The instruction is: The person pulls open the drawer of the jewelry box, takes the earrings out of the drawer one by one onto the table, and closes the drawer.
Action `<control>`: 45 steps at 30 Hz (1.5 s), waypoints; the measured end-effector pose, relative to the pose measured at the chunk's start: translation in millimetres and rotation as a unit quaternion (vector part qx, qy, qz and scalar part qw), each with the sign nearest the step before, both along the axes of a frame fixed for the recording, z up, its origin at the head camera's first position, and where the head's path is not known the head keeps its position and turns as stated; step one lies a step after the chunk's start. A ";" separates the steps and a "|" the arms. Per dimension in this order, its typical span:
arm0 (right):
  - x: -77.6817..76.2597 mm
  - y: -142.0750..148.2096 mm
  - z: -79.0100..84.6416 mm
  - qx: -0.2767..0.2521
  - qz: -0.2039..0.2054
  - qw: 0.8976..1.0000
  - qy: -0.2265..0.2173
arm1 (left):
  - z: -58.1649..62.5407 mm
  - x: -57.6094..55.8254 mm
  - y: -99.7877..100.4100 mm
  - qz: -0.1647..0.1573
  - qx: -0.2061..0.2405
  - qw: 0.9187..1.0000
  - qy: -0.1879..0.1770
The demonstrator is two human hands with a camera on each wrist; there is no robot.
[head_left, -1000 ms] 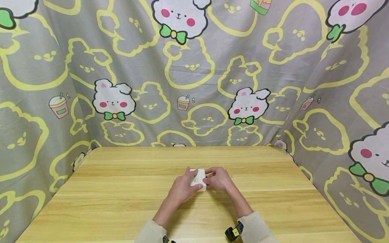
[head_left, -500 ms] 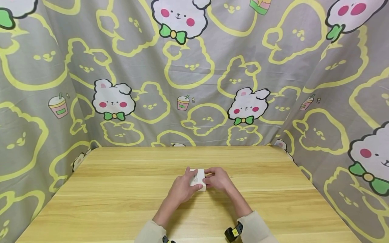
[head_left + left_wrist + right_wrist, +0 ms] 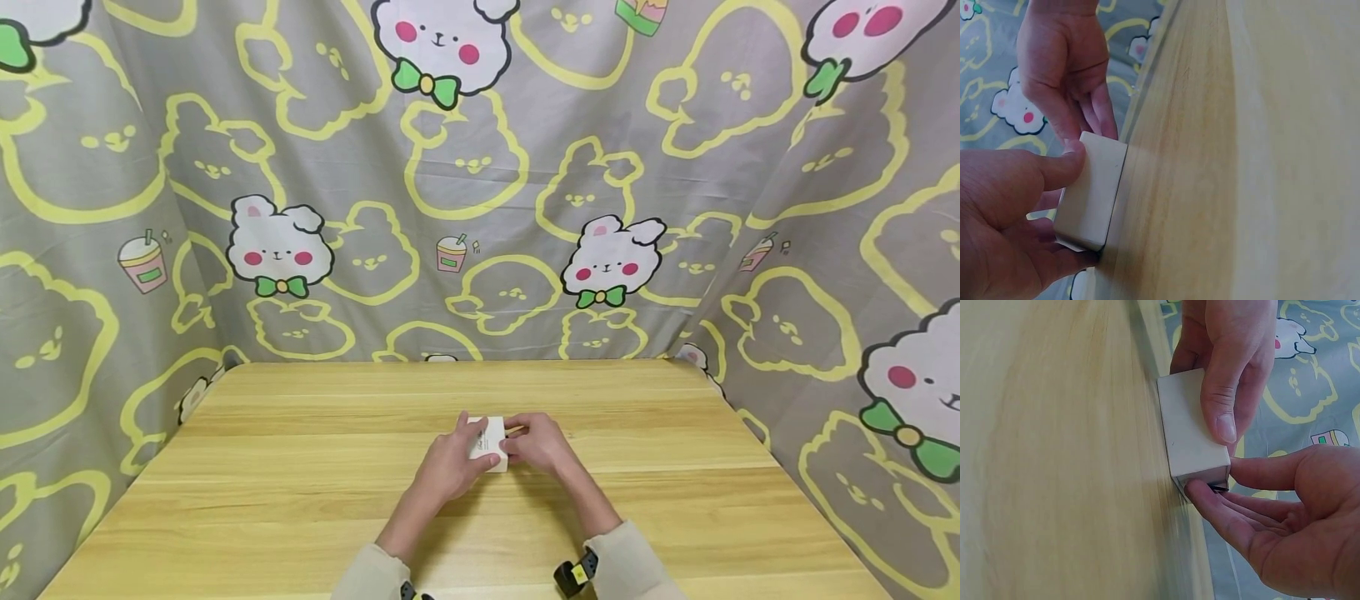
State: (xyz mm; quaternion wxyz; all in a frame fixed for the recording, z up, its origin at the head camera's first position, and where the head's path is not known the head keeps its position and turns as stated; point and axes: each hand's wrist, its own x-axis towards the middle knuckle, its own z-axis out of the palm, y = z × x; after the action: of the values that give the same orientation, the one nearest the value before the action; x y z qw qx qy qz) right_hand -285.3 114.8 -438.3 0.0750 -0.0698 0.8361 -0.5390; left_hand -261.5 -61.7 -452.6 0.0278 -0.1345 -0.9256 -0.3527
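Observation:
A small white box (image 3: 492, 440) with dark printed script on top rests on the table near its middle. My left hand (image 3: 442, 468) holds the box from the left, its thumb along the near side and its fingers around the far side. At the right end, my right hand (image 3: 542, 442) pinches the box with thumb and fingertips. In the right wrist view, that end of the box (image 3: 1188, 425) faces the right fingertips, and a thin dark edge shows between them. A plain side of the box (image 3: 1094, 187) shows in the left wrist view. What lies inside is hidden.
The wooden table (image 3: 300, 500) spreads around both hands. A grey curtain (image 3: 360, 183) with cartoon rabbits hangs behind it and along both sides. A black wrist device (image 3: 576, 575) sits by the right sleeve (image 3: 630, 562).

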 end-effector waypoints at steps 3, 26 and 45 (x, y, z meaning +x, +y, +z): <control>-0.1 0.3 0.1 0.002 -0.001 1.000 0.000 | -0.3 0.1 0.3 -0.002 0.003 1.000 0.001; 0.7 1.4 0.6 0.011 -0.001 1.000 0.006 | 0.7 -0.4 3.4 -0.008 0.011 1.000 -0.001; 1.3 3.2 -0.5 0.015 -0.005 1.000 0.004 | 3.3 1.2 7.5 -0.003 0.009 1.000 -0.004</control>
State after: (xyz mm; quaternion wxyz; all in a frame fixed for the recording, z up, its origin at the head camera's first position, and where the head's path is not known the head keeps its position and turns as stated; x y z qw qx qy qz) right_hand -284.0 118.0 -438.9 0.0701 -0.0671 0.8447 -0.5263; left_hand -260.3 -54.1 -449.3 0.0238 -0.1358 -0.9220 -0.3617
